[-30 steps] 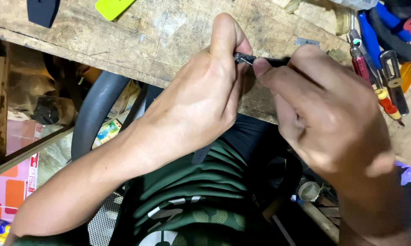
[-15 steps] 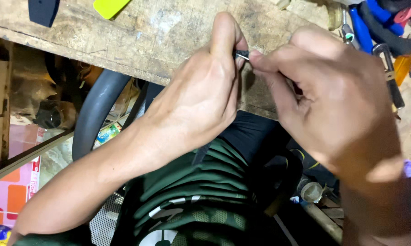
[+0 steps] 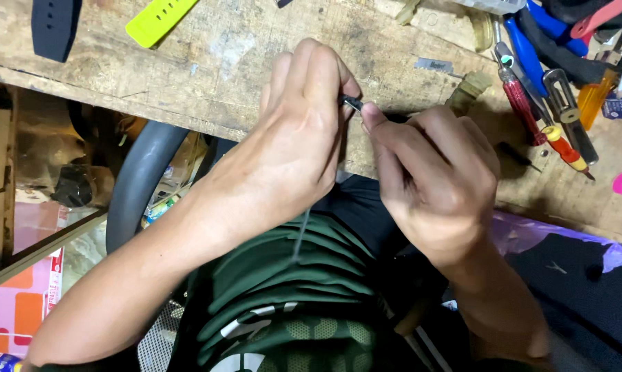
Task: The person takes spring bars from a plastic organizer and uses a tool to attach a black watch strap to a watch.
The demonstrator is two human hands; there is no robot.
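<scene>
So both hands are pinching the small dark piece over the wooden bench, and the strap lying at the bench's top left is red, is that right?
Not quite: the strap is bright yellow, not red, as the head view shows. The rest holds: the left hand and right hand pinch the small dark piece over the wooden bench.

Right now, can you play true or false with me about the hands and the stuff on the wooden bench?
1. Both hands pinch one small dark piece between them. True: the left hand and right hand meet at it.
2. A yellow-green strap lies on the wooden bench. True.
3. The red-handled screwdriver is in the right hand. False: it lies on the bench among other tools.
4. The black strap lies beside the right hand. False: it lies at the bench's far left corner.
5. The hands rest flat on the bench. False: they are raised, fingers curled.
</scene>
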